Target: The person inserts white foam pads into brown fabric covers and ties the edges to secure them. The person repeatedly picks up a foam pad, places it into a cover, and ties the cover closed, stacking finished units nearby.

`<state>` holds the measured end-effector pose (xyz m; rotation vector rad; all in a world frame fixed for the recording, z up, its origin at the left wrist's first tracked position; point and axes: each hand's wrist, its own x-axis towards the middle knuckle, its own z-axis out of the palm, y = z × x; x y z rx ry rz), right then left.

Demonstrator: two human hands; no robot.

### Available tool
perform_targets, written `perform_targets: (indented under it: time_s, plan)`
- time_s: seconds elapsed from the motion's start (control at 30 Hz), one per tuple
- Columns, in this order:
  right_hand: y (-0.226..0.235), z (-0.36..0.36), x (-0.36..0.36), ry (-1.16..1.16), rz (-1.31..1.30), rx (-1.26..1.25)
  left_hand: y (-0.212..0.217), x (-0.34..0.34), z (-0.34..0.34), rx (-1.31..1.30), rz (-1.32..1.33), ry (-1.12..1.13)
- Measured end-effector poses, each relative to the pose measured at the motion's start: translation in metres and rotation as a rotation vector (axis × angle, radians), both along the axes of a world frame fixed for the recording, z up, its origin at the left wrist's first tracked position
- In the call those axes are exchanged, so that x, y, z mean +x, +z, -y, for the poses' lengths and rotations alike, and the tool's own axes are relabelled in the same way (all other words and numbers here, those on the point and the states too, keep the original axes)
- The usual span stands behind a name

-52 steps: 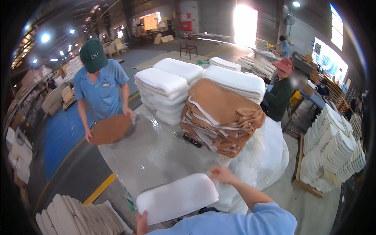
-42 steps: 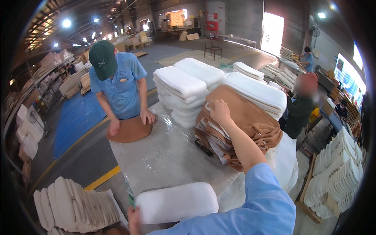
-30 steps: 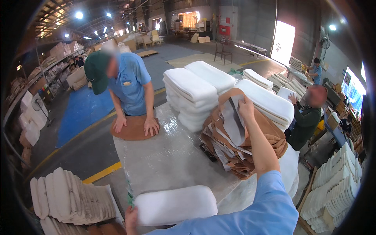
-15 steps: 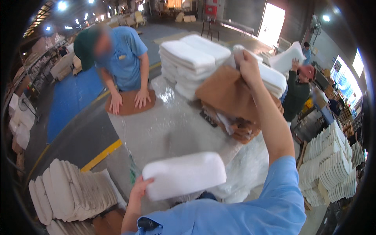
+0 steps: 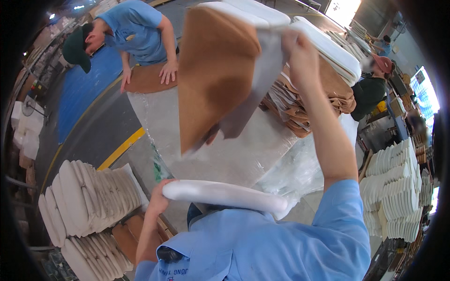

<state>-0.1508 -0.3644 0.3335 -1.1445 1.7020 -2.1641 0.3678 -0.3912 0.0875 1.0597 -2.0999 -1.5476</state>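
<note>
My left hand [image 5: 158, 197] grips one end of a white foam cushion pad [image 5: 227, 196], held edge-up close to my body. Raised over the table, my right hand [image 5: 302, 58] is closed on the edge of a brown fabric cover [image 5: 215, 70], which hangs down with its grey side partly showing. Slight blur smears the right hand's fingers. Behind my right forearm lies a pile of folded brown covers [image 5: 328, 86]. Beyond it are stacked white pads [image 5: 323, 44], partly hidden by the lifted cover.
A plastic-covered table [image 5: 206, 164] lies before me. Across it, a person in blue presses both hands on a brown padded piece [image 5: 146, 79]. Off-white pads [image 5: 89, 201] stand stacked at lower left, more white pads [image 5: 391, 182] at right. Another person [image 5: 368, 91] is at far right.
My right hand has lifted a brown cover off the pile and swung it left over the table. The pad in my left hand has tilted from flat-facing to edge-up. The view has tipped downward.
</note>
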Motion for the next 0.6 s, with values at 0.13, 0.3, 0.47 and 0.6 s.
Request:
perform_targets:
  time_s: [0.13,0.3,0.47,0.6]
  plan:
    - [-0.159,-0.075,-0.057,-0.157,-0.124,0.635,-0.023,-0.03,-0.003,0.066,-0.005,0.029]
    - [-0.263,-0.2,0.002,0.211,0.533,0.772,-0.018,-0.007,-0.013,0.24,0.041,0.17]
    - [-0.291,-0.277,0.097,0.126,0.961,0.371,-0.023,-0.005,-0.013,0.249,-0.009,0.133]
    - [-0.304,-0.277,0.111,-0.057,0.968,0.223,-0.015,-0.008,-0.004,0.215,-0.047,0.081]
